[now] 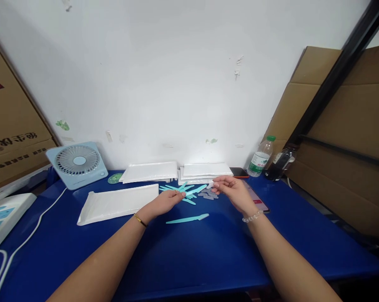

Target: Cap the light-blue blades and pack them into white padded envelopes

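My left hand is closed on the handle of a turquoise eyebrow razor, its blade end pointing right. Between the fingertips of my right hand is a small clear blade cap, close to the razor's tip; whether the two touch I cannot tell. Behind and below my left hand lies a loose pile of turquoise razors. Several translucent caps are heaped just right of it. Nearer to me, a single razor lies flat with a pale cover over its blade end.
White padded mailers lie at left, with more stacks along the wall. A phone lies by my right wrist. A water bottle and a dark bottle stand back right. A blue fan and white cable occupy the left.
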{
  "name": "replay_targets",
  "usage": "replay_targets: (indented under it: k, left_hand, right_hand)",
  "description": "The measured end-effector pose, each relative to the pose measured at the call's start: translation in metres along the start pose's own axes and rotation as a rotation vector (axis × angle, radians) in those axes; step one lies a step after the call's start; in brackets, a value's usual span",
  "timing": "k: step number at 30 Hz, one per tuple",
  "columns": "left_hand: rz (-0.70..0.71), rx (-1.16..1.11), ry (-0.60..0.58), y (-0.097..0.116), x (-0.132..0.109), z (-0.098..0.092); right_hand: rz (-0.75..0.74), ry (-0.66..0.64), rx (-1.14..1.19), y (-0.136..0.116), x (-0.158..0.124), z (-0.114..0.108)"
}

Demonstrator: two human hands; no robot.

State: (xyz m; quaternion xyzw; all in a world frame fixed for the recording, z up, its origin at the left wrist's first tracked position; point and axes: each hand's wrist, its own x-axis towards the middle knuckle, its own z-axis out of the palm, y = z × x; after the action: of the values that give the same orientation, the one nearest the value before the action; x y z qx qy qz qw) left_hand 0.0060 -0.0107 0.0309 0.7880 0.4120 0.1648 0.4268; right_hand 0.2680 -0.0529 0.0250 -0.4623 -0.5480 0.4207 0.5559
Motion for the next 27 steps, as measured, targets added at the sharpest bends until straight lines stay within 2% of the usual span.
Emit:
replay_targets:
  k: [12, 17, 21, 23, 25, 27]
  left_hand:
    - [0.034, 0.098, 0.019, -0.016, 0.009, 0.003]
    - [0.066, 0.104, -0.027, -0.01, 0.004, 0.007]
    - [0.121, 0.22, -0.086, -0.005, -0.002, 0.008]
    - [0.129, 0.332, -0.031, -0.007, -0.003, 0.005]
    - [0.123, 0.442, 0.089, -0.014, -0.001, 0.001]
    - [0.126, 0.529, 0.201, -0.022, 0.004, -0.003]
  right_hand:
    - [-0.03, -0.035, -0.091, -0.007, -0.005, 0.007]
    - [0.016, -0.168, -0.109, -0.003, -0.006, 0.012]
    - [0.136, -0.324, -0.169, -0.001, -0.007, 0.007]
    - [0.216, -0.436, -0.23, -0.001, -0.008, 0.003]
    - [0.261, -0.523, -0.323, -0.001, -0.008, 0.0]
    - [0.242, -0.493, -0.465, 0.001, -0.006, -0.004]
